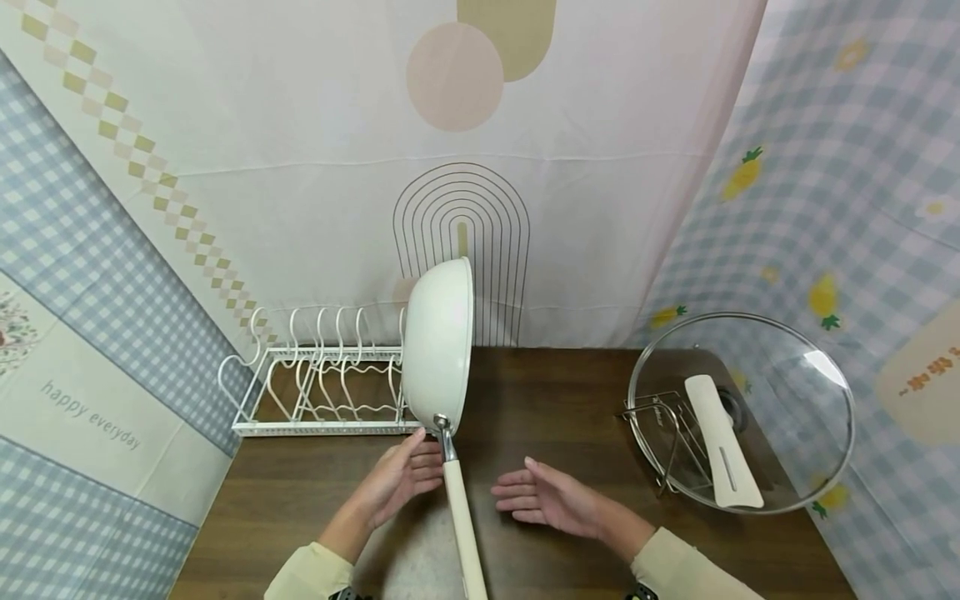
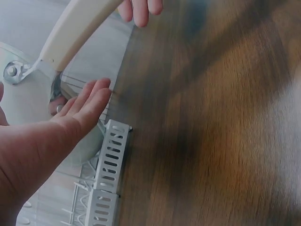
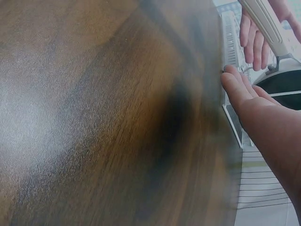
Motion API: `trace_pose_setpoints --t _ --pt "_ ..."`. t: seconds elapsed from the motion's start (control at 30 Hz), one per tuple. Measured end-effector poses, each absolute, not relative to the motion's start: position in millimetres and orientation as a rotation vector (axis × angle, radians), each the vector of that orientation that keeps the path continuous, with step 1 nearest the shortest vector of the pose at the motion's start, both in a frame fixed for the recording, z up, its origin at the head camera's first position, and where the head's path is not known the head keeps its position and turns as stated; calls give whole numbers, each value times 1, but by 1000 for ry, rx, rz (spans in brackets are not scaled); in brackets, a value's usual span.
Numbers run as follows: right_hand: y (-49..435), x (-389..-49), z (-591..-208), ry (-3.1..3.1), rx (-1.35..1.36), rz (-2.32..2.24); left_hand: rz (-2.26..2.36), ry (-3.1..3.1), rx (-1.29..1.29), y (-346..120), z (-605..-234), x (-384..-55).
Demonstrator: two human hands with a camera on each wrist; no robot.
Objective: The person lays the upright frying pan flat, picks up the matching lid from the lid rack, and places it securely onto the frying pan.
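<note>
- Left hand (image 1: 408,479): fingers extended, palm turned inward; grips nothing. Lies just left of the pan handle, near its metal joint; contact with pan or rack cannot be told.
- Right hand (image 1: 551,498): fingers straight, palm facing the left hand; holds nothing. Clear gap to the handle on its left.
- Spacing: hands apart, handle (image 1: 465,533) between them; it is cream, running from the pan toward the table's near edge.
- Pan (image 1: 438,350): white outside, dark inside (right wrist view). Stands on its side at the right end of the rack, close to the middle of the table's far edge, opening to the right.
- Rack (image 1: 322,427): white metal, row of curved wire dividers, slotted front rail; at the table's far left corner.
- Glass lid (image 1: 787,400): metal rim, long cream grip piece (image 1: 722,442); tilted at the table's far right corner, wire stand (image 1: 677,429) partly seen through the glass.
- Table (image 1: 570,392): brown wood grain.
- Surround: white printed cloth (image 1: 315,225) along the far edge; blue checked cloths at both sides.
</note>
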State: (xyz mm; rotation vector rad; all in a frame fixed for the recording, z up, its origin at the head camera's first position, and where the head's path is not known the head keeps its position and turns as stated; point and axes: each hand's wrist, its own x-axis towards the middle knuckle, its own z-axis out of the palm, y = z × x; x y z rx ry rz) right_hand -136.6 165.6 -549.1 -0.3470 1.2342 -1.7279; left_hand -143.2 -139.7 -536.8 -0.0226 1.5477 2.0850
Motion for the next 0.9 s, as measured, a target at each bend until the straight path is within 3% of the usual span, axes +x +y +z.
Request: trace_pose_setpoints --t 0.9 --pt "148 -122 -551 1201 -361 -1687 2080 1492 -74 -116 -541 -141"
